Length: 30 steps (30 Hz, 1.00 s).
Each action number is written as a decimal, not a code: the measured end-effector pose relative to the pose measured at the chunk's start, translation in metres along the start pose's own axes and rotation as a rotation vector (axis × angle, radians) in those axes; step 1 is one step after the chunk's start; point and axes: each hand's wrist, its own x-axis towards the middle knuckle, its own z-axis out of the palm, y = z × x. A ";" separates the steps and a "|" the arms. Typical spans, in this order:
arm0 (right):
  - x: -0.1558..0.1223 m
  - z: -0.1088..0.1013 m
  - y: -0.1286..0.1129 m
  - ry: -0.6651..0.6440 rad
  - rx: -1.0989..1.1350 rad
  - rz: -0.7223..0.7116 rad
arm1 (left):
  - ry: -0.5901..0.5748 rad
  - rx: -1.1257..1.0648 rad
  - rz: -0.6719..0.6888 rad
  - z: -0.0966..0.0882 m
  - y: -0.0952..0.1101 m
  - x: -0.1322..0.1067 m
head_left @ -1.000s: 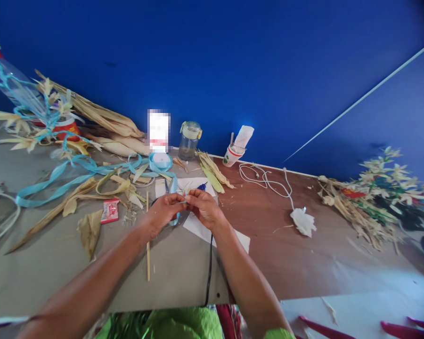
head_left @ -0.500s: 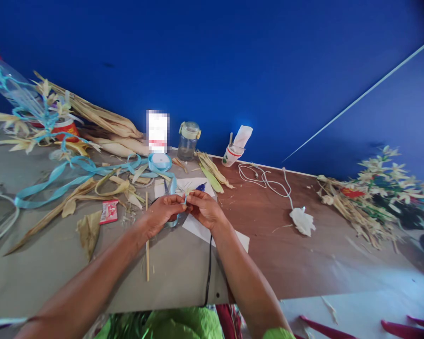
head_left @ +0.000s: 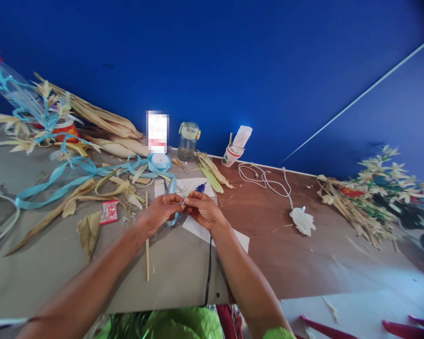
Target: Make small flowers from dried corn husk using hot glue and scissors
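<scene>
My left hand [head_left: 165,210] and my right hand [head_left: 204,210] meet fingertip to fingertip above the table, both closed in a pinch. Between them is a light blue ribbon [head_left: 174,182] that runs down from its spool [head_left: 159,163]; its end is mostly hidden by the fingers. A small pale tuft [head_left: 187,193], perhaps a bit of corn husk, sticks up at the right fingertips. Under the hands lie white paper sheets [head_left: 238,240]. Just behind the right hand sits a small dark blue object [head_left: 200,188]. A thin wooden stick [head_left: 147,263] lies below the left wrist.
Dried corn husks [head_left: 106,117], husk strips [head_left: 81,190] and a red packet [head_left: 109,212] lie leftward. A lidded glass jar [head_left: 187,143] and a paper cup [head_left: 231,156] stand by the wall. To the right are a white cable [head_left: 286,188], crumpled tissue [head_left: 303,221] and husk flowers [head_left: 392,179].
My fingers have shifted slightly at the pinch, and the pale tuft shows a little differently. Both hands stay in nearly the same place.
</scene>
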 end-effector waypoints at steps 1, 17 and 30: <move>0.000 0.001 -0.001 -0.007 0.009 0.002 | -0.008 -0.004 -0.005 -0.001 0.000 0.000; 0.001 0.006 0.003 0.056 0.036 -0.061 | 0.009 0.044 0.013 0.002 0.000 -0.001; -0.002 0.007 0.000 0.029 -0.018 -0.163 | 0.074 0.353 0.313 -0.001 -0.002 0.002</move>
